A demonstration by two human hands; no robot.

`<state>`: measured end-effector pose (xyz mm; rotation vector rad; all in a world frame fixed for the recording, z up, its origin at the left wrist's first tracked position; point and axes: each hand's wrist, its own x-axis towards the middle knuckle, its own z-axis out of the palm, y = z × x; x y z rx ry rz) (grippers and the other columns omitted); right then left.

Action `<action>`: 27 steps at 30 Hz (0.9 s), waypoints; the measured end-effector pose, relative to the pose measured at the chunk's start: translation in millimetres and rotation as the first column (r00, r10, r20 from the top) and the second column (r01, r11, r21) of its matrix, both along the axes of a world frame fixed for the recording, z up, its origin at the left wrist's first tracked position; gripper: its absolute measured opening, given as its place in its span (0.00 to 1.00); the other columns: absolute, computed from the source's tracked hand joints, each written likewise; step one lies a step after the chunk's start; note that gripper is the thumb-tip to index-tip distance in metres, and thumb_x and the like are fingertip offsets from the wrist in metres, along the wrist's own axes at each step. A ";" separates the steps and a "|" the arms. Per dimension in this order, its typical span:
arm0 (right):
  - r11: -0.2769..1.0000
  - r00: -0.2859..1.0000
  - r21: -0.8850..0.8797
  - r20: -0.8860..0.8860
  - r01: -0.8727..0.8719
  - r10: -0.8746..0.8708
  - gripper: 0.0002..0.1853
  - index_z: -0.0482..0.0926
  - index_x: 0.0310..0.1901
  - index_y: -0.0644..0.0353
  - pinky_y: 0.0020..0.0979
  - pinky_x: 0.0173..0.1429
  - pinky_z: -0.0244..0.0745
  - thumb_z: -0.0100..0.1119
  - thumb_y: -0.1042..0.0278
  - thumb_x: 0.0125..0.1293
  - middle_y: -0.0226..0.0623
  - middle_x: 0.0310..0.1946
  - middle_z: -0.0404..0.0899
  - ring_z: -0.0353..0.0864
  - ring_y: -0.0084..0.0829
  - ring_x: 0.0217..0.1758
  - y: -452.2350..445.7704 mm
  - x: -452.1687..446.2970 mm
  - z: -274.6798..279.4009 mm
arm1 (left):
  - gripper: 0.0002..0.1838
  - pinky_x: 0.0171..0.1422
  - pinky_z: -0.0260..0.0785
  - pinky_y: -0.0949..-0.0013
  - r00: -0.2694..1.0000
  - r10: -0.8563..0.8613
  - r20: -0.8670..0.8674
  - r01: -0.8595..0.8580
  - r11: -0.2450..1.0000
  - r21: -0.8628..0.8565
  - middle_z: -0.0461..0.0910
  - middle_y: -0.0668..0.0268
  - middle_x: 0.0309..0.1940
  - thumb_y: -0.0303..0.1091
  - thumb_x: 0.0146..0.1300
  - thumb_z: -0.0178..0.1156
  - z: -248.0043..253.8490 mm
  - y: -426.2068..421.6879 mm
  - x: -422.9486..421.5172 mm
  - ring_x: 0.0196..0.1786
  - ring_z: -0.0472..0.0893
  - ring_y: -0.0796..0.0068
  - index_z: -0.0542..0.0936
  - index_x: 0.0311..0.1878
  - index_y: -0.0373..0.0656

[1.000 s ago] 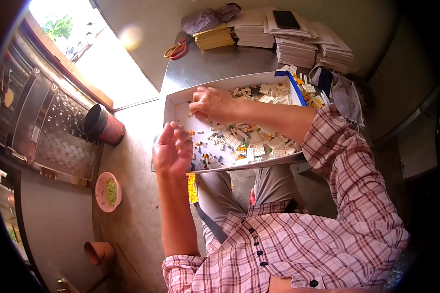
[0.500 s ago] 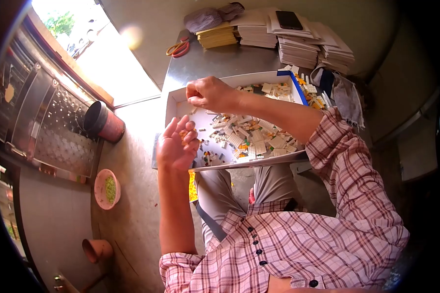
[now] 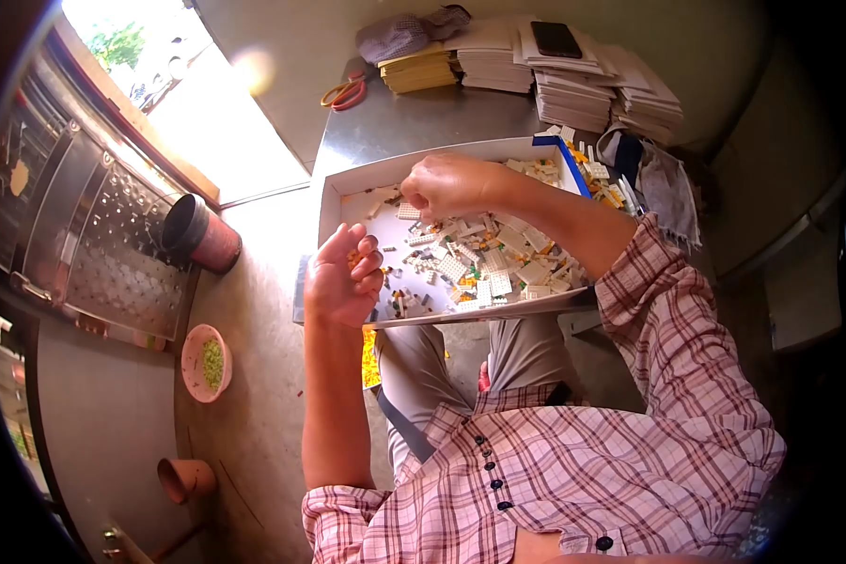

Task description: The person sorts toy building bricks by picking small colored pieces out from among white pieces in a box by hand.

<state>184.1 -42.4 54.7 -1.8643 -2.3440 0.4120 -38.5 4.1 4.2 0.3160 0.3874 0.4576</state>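
A shallow white box (image 3: 343, 195) with a blue edge at its right end holds many loose toy building bricks (image 3: 456, 268), mostly white, with some grey, orange and green ones. At the box's left side my left hand (image 3: 338, 287) is palm up with curled fingers, closed around a few small orange bricks (image 3: 353, 258). My right hand (image 3: 451, 185) is over the box's far left part, fingers bent downward and pressed together above the bricks. Whatever its fingertips pinch, if anything, is hidden.
Stacks of white paper packets (image 3: 573, 94), a phone (image 3: 556, 39) and scissors (image 3: 346, 94) lie on the dark table (image 3: 423, 122). More bricks and a cloth (image 3: 665, 188) are at right. A black bucket (image 3: 200, 235) and a pink bowl (image 3: 194, 362) stand on the floor.
My right hand has moved right and slightly down, from the box's far left corner to over the bricks. My left hand has stayed nearly in place, its fingers curling slightly more.
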 end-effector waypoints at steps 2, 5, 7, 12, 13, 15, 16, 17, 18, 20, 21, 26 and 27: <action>1.000 0.999 -0.008 0.039 -0.002 0.002 0.05 0.80 0.27 0.60 0.39 0.36 0.70 0.62 0.71 0.47 0.40 0.26 0.79 0.79 0.38 0.34 1.9 7.4 -3.5 | 0.10 0.17 0.48 0.80 1.000 0.017 0.001 -0.017 1.000 -0.001 0.71 0.67 0.27 0.37 0.70 0.47 3.3 -2.0 -0.3 0.21 0.60 0.81 0.73 0.38 0.42; 1.000 0.998 -0.021 0.058 0.013 -0.012 0.05 0.80 0.26 0.60 0.40 0.35 0.70 0.60 0.72 0.44 0.40 0.26 0.80 0.80 0.40 0.34 0.9 12.5 1.1 | 0.10 0.17 0.48 0.80 0.999 0.030 -0.016 -0.029 0.999 0.019 0.70 0.67 0.27 0.37 0.70 0.47 5.4 -2.4 0.0 0.21 0.60 0.82 0.72 0.38 0.42; 0.999 0.995 0.018 0.091 0.048 -0.049 0.06 0.81 0.26 0.60 0.40 0.35 0.71 0.59 0.72 0.44 0.41 0.26 0.80 0.80 0.41 0.34 1.7 11.5 -0.2 | 0.10 0.17 0.48 0.80 0.998 0.047 -0.036 -0.046 0.999 0.021 0.69 0.67 0.26 0.37 0.70 0.47 6.3 -2.9 -0.2 0.21 0.60 0.82 0.72 0.38 0.42; 0.986 0.983 0.153 0.163 0.064 -0.089 0.05 0.82 0.26 0.59 0.39 0.37 0.74 0.58 0.73 0.46 0.42 0.25 0.80 0.81 0.42 0.34 12.0 4.6 -19.8 | 0.10 0.17 0.48 0.80 0.998 0.047 -0.035 -0.046 0.999 0.026 0.68 0.69 0.26 0.37 0.71 0.47 5.9 -2.3 0.4 0.21 0.59 0.82 0.72 0.38 0.43; 0.982 0.983 0.180 0.162 0.062 -0.092 0.05 0.82 0.26 0.59 0.38 0.38 0.75 0.58 0.73 0.47 0.42 0.25 0.80 0.81 0.42 0.34 13.4 4.5 -24.5 | 0.09 0.17 0.48 0.80 0.998 0.050 -0.039 -0.048 0.998 0.030 0.68 0.69 0.26 0.37 0.71 0.47 6.3 -2.6 0.3 0.21 0.59 0.82 0.72 0.38 0.43; 0.970 0.982 0.235 0.161 0.058 -0.098 0.04 0.82 0.26 0.59 0.38 0.39 0.76 0.57 0.73 0.48 0.41 0.26 0.80 0.81 0.41 0.35 14.9 4.6 -31.3 | 0.09 0.17 0.48 0.81 0.998 0.052 -0.041 -0.051 0.998 0.035 0.67 0.69 0.26 0.37 0.71 0.47 7.3 -3.6 0.4 0.21 0.59 0.82 0.72 0.38 0.43; 0.971 0.984 0.233 0.157 0.051 -0.089 0.04 0.82 0.26 0.59 0.38 0.39 0.75 0.58 0.73 0.48 0.41 0.26 0.80 0.81 0.41 0.35 16.0 4.7 -32.5 | 0.09 0.18 0.48 0.81 0.998 0.053 -0.041 -0.052 0.998 0.036 0.67 0.69 0.26 0.37 0.71 0.47 8.1 -4.0 0.5 0.21 0.59 0.82 0.72 0.38 0.43; 0.972 0.985 0.231 0.153 0.043 -0.080 0.04 0.81 0.26 0.59 0.38 0.39 0.75 0.58 0.73 0.49 0.41 0.26 0.81 0.81 0.41 0.35 17.0 4.7 -33.5 | 0.09 0.18 0.48 0.81 0.998 0.054 -0.041 -0.053 0.998 0.036 0.67 0.69 0.26 0.37 0.71 0.47 8.7 -4.2 0.5 0.21 0.59 0.82 0.72 0.38 0.43; 0.973 0.986 0.230 0.150 0.035 -0.071 0.04 0.81 0.27 0.59 0.39 0.39 0.75 0.58 0.73 0.49 0.41 0.27 0.81 0.81 0.41 0.36 17.5 4.8 -33.7 | 0.10 0.18 0.48 0.81 0.998 0.056 -0.042 -0.054 0.998 0.040 0.67 0.69 0.26 0.38 0.71 0.47 8.0 -3.9 0.5 0.21 0.59 0.82 0.72 0.39 0.43; 0.976 0.985 0.214 0.156 0.035 -0.069 0.03 0.81 0.26 0.59 0.39 0.39 0.75 0.58 0.74 0.49 0.41 0.27 0.81 0.81 0.41 0.36 17.3 5.7 -33.0 | 0.10 0.18 0.48 0.81 0.997 0.060 -0.046 -0.058 0.997 0.046 0.68 0.69 0.26 0.38 0.71 0.47 5.7 -2.7 0.8 0.21 0.59 0.82 0.72 0.39 0.43; 0.978 0.985 0.206 0.159 0.034 -0.068 0.03 0.81 0.26 0.59 0.40 0.39 0.75 0.58 0.75 0.49 0.41 0.28 0.81 0.81 0.41 0.36 17.0 5.5 -31.8 | 0.10 0.18 0.48 0.80 0.998 0.056 -0.042 -0.055 0.997 0.045 0.68 0.69 0.26 0.38 0.71 0.46 5.1 -2.6 0.7 0.21 0.59 0.82 0.72 0.39 0.43; 0.988 0.996 0.149 0.075 0.032 -0.044 0.02 0.80 0.25 0.59 0.40 0.40 0.74 0.58 0.74 0.49 0.41 0.28 0.80 0.81 0.41 0.37 11.2 5.1 -24.1 | 0.10 0.18 0.48 0.80 0.999 0.046 -0.023 -0.045 0.998 0.035 0.68 0.69 0.26 0.38 0.71 0.46 3.2 -1.2 0.1 0.21 0.60 0.81 0.72 0.40 0.43; 0.989 0.997 0.143 0.067 0.032 -0.042 0.02 0.80 0.25 0.59 0.40 0.40 0.74 0.57 0.74 0.49 0.41 0.27 0.80 0.81 0.41 0.37 10.9 5.0 -23.8 | 0.10 0.18 0.48 0.80 0.999 0.049 -0.024 -0.048 0.998 0.038 0.68 0.69 0.26 0.38 0.71 0.46 3.3 -1.2 0.1 0.21 0.60 0.81 0.72 0.40 0.43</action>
